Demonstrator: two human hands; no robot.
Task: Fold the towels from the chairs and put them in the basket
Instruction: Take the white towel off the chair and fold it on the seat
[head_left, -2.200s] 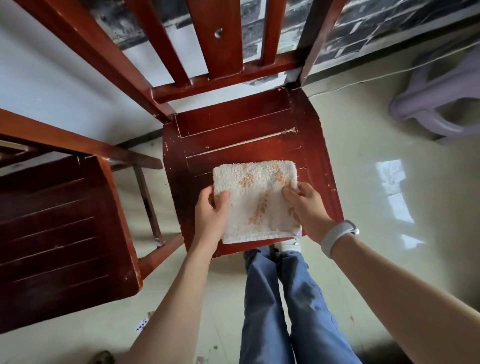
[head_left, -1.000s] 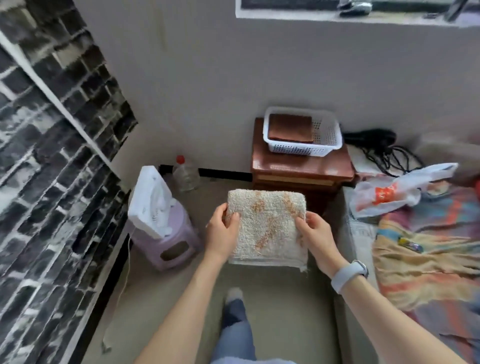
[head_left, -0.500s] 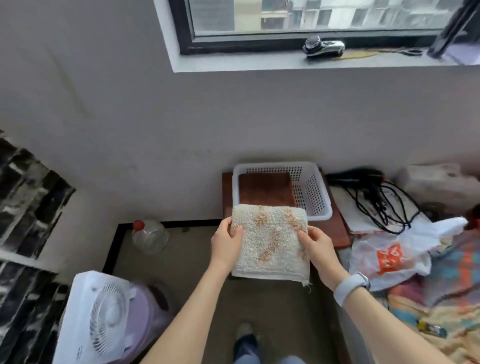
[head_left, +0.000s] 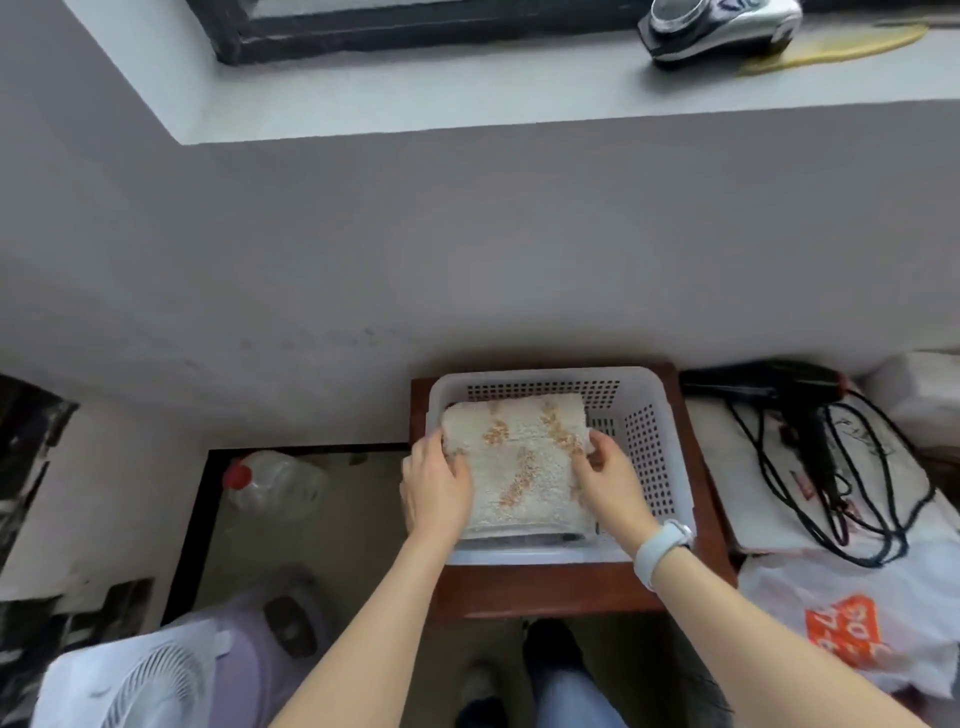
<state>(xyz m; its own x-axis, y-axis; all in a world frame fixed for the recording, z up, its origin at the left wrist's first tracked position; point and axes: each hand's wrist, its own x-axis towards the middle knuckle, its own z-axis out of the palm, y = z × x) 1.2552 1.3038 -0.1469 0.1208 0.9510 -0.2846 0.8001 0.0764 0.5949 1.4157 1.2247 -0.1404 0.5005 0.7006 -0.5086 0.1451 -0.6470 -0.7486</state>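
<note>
A folded cream towel (head_left: 519, 457) with orange flecks lies inside the white perforated basket (head_left: 652, 457), which stands on a small brown wooden table (head_left: 571, 592) against the wall. My left hand (head_left: 436, 488) grips the towel's left edge and my right hand (head_left: 608, 478) grips its right edge, both reaching into the basket. The brown towel seen earlier in the basket is hidden under the cream one. The chairs are out of view.
A clear bottle with a red cap (head_left: 270, 483) lies on the floor left of the table. A white fan (head_left: 140, 680) sits on a lilac stool at bottom left. Black cables (head_left: 810, 457) and a plastic bag (head_left: 852, 623) crowd the right. A window sill (head_left: 519, 93) juts overhead.
I carried the folded towel from the chair across the room to the basket. Since half a second ago the towel has gone down into the basket, covering the brown towel.
</note>
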